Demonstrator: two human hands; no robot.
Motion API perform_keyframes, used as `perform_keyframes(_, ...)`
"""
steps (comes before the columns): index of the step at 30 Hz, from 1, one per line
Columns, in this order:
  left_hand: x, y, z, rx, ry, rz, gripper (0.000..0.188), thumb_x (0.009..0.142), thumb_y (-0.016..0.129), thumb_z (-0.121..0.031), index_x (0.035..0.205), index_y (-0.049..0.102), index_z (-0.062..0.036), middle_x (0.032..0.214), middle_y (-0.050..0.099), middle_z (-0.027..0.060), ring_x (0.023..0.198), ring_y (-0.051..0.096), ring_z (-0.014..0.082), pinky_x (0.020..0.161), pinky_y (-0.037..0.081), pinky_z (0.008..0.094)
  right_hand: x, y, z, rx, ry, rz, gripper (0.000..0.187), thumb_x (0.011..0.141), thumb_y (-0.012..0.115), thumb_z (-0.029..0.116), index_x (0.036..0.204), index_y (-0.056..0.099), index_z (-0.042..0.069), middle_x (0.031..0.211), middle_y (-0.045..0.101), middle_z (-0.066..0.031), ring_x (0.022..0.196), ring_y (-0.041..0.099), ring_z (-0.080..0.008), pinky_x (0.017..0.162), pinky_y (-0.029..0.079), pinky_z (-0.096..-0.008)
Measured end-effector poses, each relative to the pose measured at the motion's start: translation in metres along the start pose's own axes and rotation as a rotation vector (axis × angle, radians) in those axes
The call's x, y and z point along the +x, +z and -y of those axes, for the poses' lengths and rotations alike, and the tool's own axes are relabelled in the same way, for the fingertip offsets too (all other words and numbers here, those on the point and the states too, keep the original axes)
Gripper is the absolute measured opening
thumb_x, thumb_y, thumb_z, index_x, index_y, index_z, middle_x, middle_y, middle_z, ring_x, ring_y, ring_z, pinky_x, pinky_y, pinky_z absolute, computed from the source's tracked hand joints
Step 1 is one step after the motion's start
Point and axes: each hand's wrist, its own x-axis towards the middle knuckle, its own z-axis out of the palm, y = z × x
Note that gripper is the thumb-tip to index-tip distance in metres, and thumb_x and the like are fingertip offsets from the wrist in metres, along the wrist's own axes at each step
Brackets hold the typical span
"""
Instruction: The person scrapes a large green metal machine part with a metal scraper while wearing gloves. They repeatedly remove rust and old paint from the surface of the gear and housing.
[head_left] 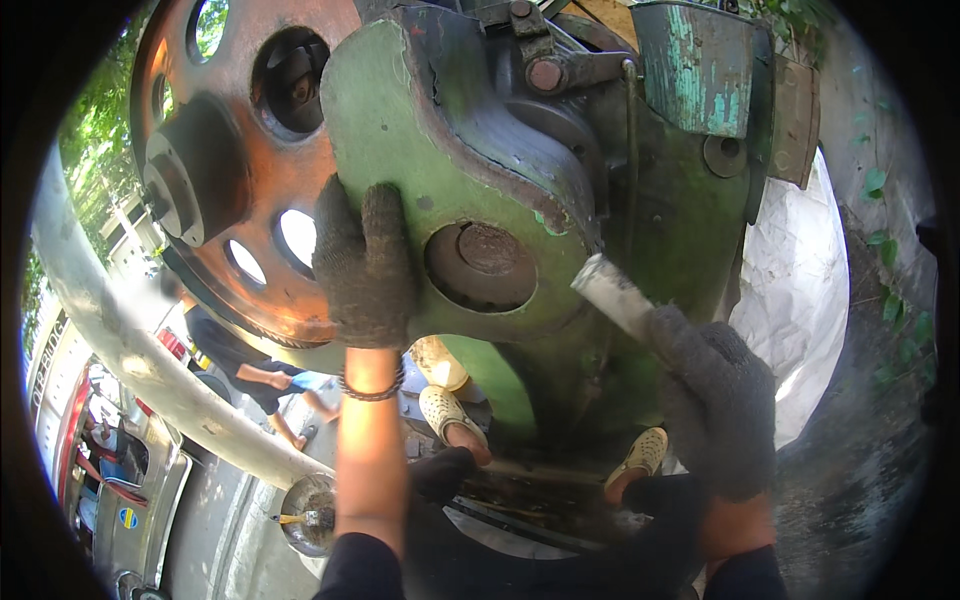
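A large machine with a worn green metal casing [375, 110] stands in front of me, its paint chipped along a curved edge. My left hand [365, 270], in a dark glove, rests against the casing's left side with its fingers stretched out. Beside it is a round opening with a rusty brown shaft end [490, 248]. My right hand [715, 400], also gloved, is closed around a flat, pale-bladed scraper [612, 295]. The scraper's tip is at the lower edge of the casing, right of the round opening. The glove hides its handle.
An orange-red flywheel [285, 185] with holes stands at the left. A metal bowl [290, 530] holding a brush [300, 518] is low left, near a thick pale pipe [160, 370]. Another person [225, 350] is beyond it. White sheeting [800, 290] hangs near the right wall [890, 300].
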Motion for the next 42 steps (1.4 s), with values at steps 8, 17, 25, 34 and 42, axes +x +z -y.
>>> perform_keyframes(8, -0.005, 0.014, -0.006, -0.159, -0.177, -0.099, 0.041, 0.101, 0.065, -0.033, 0.118, 0.069, 0.0035, 0.1, 0.073, 0.0212, 0.089, 0.068, 0.03, 0.084, 0.052, 0.0429, 0.031, -0.02, 0.008, -0.478, -0.072, 0.211, 0.049, 0.082, 0.071, 0.001, 0.13, 0.07, 0.011, 0.08, 0.058, -0.0109, 0.066, 0.064, -0.0316, 0.057, 0.05, -0.044)
perform_keyframes(17, -0.006, 0.004, 0.013, -0.153, -0.117, -0.003, 0.044, 0.101, 0.065, -0.035, 0.123, 0.067, 0.0023, 0.102, 0.074, 0.0213, 0.091, 0.07, 0.0275, 0.086, 0.053, 0.0414, 0.046, 0.002, 0.034, -0.496, -0.151, 0.137, 0.051, 0.085, 0.065, 0.001, 0.135, 0.065, 0.012, 0.08, 0.055, -0.0103, 0.064, 0.063, -0.0307, 0.054, 0.051, -0.0425)
perform_keyframes(25, -0.007, -0.003, -0.001, -0.158, -0.27, 0.04, 0.046, 0.099, 0.066, -0.036, 0.126, 0.068, 0.0007, 0.105, 0.075, 0.0234, 0.096, 0.072, 0.0288, 0.087, 0.054, 0.0432, 0.047, -0.005, 0.049, -0.573, -0.12, 0.238, 0.049, 0.086, 0.069, 0.01, 0.134, 0.061, 0.008, 0.089, 0.062, -0.0142, 0.07, 0.069, -0.0325, 0.058, 0.054, -0.0418)
perform_keyframes(34, -0.003, -0.005, -0.009, -0.255, -0.405, 0.052, 0.044, 0.1, 0.066, -0.036, 0.126, 0.069, -0.001, 0.107, 0.075, 0.0235, 0.095, 0.073, 0.0328, 0.086, 0.054, 0.0445, 0.042, -0.005, 0.05, -0.655, -0.034, 0.303, 0.051, 0.089, 0.067, 0.01, 0.139, 0.059, 0.011, 0.089, 0.062, -0.0152, 0.069, 0.068, -0.0352, 0.058, 0.054, -0.0446)
perform_keyframes(42, -0.002, -0.004, 0.005, -0.191, -0.191, 0.052, 0.042, 0.1, 0.065, -0.034, 0.125, 0.069, -0.0002, 0.105, 0.075, 0.0228, 0.093, 0.073, 0.0322, 0.085, 0.055, 0.0438, 0.054, 0.007, 0.047, -0.6, -0.147, 0.206, 0.055, 0.089, 0.063, 0.007, 0.143, 0.058, 0.015, 0.085, 0.06, -0.0144, 0.066, 0.066, -0.0348, 0.056, 0.052, -0.0464)
